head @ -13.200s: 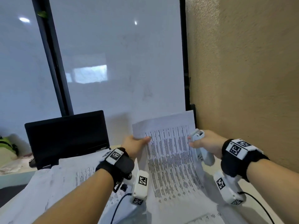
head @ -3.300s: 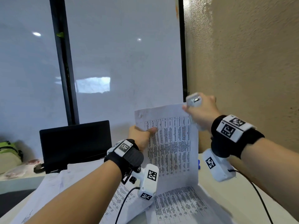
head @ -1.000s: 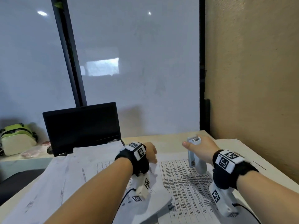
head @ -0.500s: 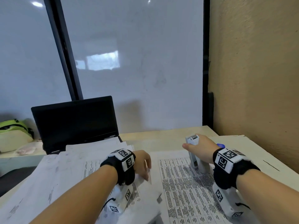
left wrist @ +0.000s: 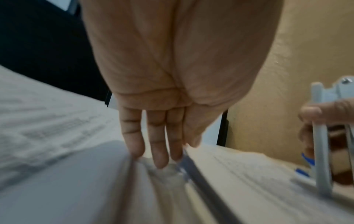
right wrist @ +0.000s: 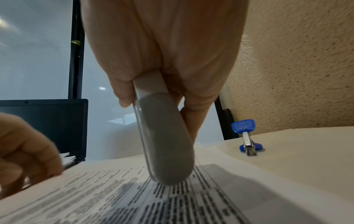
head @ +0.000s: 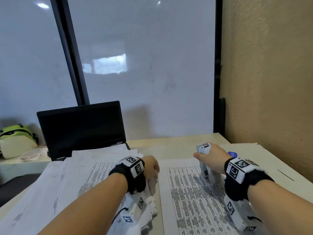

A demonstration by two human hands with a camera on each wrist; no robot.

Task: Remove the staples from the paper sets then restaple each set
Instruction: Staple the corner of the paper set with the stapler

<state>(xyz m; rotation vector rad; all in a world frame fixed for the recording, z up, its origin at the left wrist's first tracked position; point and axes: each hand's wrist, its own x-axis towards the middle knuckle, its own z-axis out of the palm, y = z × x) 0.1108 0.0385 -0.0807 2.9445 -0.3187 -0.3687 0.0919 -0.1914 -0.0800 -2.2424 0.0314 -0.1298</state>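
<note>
The right hand (head: 214, 158) grips a grey stapler (head: 204, 160), with its fingers (right wrist: 191, 121) curled round the body and the thumb along the left side. The stapler stands nearly upright, its rounded end resting on the printed paper set (head: 194, 197) that lies flat on the counter (head: 177, 143) in front of the person. In the right wrist view that end touches the sheet among the printed table rows.

The left hand (head: 151, 167) is at the left edge of this paper set, between it and a loose spread of other sheets (head: 59, 184) covering the left side of the counter. In the left wrist view its fingers (left wrist: 157, 144) are straight and close together, pointing down, with the tips touching folded or lifted paper edges; that view is blurred, so I cannot tell whether a sheet is pinched between the fingers and the thumb.

A blue staple remover (right wrist: 247, 136) lies on the counter to the right of the stapler, just beyond the right hand and near the textured tan wall (head: 271, 73). An open black laptop (head: 81, 128) with a dark screen stands at the far left of the counter, partly behind the loose sheets. A lime-green and cream bag (head: 17, 139) sits on a lower surface further left. Frosted glass panels (head: 144, 65) with dark frames close the far side.
</note>
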